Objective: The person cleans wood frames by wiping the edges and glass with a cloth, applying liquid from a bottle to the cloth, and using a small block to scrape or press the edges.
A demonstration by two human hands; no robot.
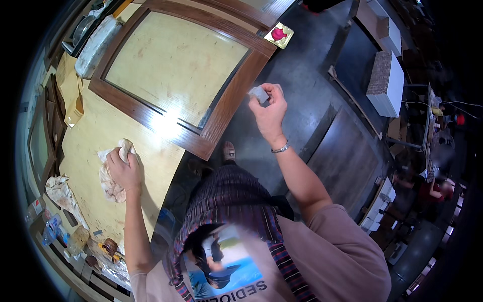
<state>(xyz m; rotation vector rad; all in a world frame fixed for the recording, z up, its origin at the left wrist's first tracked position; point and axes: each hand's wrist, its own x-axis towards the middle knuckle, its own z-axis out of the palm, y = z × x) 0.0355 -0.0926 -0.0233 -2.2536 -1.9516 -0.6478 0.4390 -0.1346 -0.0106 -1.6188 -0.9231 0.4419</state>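
Note:
My left hand is closed on a crumpled, stained white rag over the pale worktop. In front of me lies a brown wooden frame with an open middle, through which the pale surface shows; a bright glare sits on its near rail. My right hand is raised just off the frame's right corner and pinches a small grey block between thumb and fingers. What the block is made of I cannot make out.
A red object on a gold square rests by the frame's far right corner. Another rag, bottles and a small brown pot line the table's left side. White stacked boards stand right; another person is beyond.

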